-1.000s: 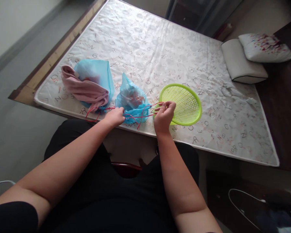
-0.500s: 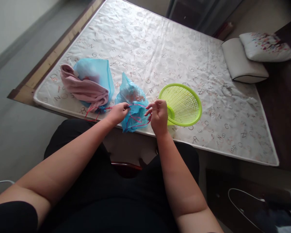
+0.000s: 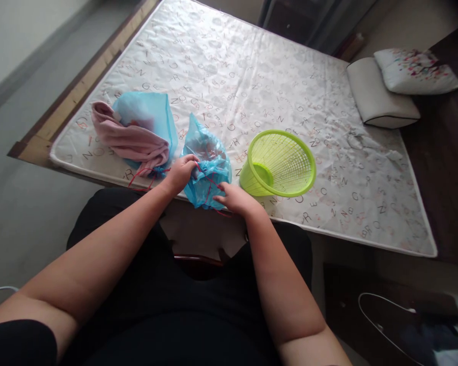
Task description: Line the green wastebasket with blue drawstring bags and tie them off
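A small blue drawstring bag (image 3: 207, 161) with red cords lies at the near edge of a mattress (image 3: 252, 91). My left hand (image 3: 181, 172) is closed on the bag's gathered neck, with a red cord running over the fingers. My right hand (image 3: 234, 199) lies low at the bag's near right side, fingers bent on the fabric and cord. A lime green plastic mesh basket (image 3: 278, 163) lies on its side just to the right of the bag.
A second blue bag (image 3: 148, 109) with a pink cloth (image 3: 127, 140) draped on it lies to the left. Two pillows (image 3: 379, 99) rest at the far right. A wooden bed frame edge (image 3: 80, 86) runs along the left. A white cable (image 3: 381, 320) lies on the floor.
My hands came together from pulling the red cords apart. The left hand now grips the bag's neck and the right hand has dropped to the bag's lower right side, uncovering the basket.
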`<state>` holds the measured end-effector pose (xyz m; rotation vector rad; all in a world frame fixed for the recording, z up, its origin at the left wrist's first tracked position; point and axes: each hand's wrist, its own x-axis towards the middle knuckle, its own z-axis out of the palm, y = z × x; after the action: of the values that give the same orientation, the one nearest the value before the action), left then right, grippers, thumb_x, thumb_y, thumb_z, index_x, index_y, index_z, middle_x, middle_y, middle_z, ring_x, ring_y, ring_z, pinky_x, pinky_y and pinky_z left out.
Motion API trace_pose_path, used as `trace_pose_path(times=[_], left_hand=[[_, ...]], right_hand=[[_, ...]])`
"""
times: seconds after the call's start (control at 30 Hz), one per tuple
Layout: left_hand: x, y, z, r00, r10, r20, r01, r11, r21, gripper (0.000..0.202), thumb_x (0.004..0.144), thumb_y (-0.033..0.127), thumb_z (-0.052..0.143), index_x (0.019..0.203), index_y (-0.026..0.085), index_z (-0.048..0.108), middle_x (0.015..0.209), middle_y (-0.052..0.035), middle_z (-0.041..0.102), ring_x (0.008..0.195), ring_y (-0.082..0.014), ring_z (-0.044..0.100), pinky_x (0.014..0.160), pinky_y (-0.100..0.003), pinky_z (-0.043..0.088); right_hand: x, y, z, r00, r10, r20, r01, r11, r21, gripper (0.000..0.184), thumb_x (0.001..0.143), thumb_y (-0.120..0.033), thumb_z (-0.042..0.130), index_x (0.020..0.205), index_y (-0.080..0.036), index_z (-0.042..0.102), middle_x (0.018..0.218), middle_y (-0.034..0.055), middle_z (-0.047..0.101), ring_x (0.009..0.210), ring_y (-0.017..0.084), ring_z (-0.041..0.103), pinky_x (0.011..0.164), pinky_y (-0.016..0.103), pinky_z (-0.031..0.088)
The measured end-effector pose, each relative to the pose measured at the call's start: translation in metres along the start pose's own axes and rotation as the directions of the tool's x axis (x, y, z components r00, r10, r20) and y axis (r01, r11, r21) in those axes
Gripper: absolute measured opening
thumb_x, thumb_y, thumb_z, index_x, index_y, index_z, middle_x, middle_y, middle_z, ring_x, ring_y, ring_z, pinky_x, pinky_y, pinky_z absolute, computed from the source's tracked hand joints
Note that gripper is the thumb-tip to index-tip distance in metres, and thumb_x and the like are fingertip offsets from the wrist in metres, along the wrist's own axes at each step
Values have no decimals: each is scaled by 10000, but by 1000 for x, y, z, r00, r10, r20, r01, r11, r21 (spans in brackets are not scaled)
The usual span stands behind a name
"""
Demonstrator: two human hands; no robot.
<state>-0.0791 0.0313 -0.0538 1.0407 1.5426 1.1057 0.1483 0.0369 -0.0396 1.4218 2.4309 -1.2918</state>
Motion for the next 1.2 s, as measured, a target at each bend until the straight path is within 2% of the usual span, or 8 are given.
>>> trace_pose_path(times=[0.17,0.43,0.6,0.7,0.8,1.0,1.1,1.2], left_hand=[[-4,4,-5,993,102,-50,-92,979,182,233,775,397,621,688,205,522,601,30,444,571,-125,403,523,-248,326],[-10,4,0,979,92,180,-124,976,177,390,720,497,766,732,199,514,649,44,485,597,-103,411,546,-228,343],[-8,3,-1,964,137,227,-187,958,215,292,750,405,748,740,201,539,673,31,521,640,-129,488,628,-246,430],[-3,-4,-8,975,191,111,-219,904,368,152,723,239,718,846,203,638,833,-28,651,830,-210,614,831,-313,513],[3,-11,-19,982,191,-4,-168,869,465,297,662,131,706,950,199,684,1000,-100,717,1012,-291,642,992,-387,507],[13,-18,-31,978,18,-208,47,952,303,288,663,121,666,945,178,694,922,-88,729,861,-240,660,826,-324,534],[20,-19,-34,917,-61,-395,103,991,88,254,711,135,621,952,173,689,851,-55,697,745,-191,622,712,-280,498],[28,-21,-38,815,-87,-573,42,995,-91,222,772,139,576,978,174,650,829,-24,661,699,-153,568,679,-258,465]], right_hand=[[8,4,-12,848,73,-524,-68,997,29,261,1035,-316,483,1006,-189,709,1035,136,742,980,269,690,881,392,525],[23,6,8,901,-119,-417,224,951,215,740,880,-306,719,1573,-261,463,1544,113,575,1417,279,557,1175,441,457],[28,5,7,906,-71,-418,154,974,168,218,949,-303,592,1097,-204,718,1004,73,746,955,230,688,941,378,536],[26,5,-5,818,-20,-575,143,975,168,169,950,-256,503,962,-196,661,998,80,712,972,215,655,944,354,516],[24,8,-14,726,80,-683,121,963,241,151,928,-210,466,992,-211,603,1022,78,684,1003,209,650,953,351,514],[23,15,-20,640,296,-709,135,865,484,177,992,-245,376,1117,-228,501,901,19,613,736,155,627,710,277,531],[22,22,-25,559,308,-770,108,894,436,186,995,-258,379,1137,-216,493,904,27,594,767,160,625,721,276,523],[20,26,-28,549,298,-781,79,912,403,262,980,-240,397,1222,-190,483,894,35,583,772,173,622,742,301,530]])
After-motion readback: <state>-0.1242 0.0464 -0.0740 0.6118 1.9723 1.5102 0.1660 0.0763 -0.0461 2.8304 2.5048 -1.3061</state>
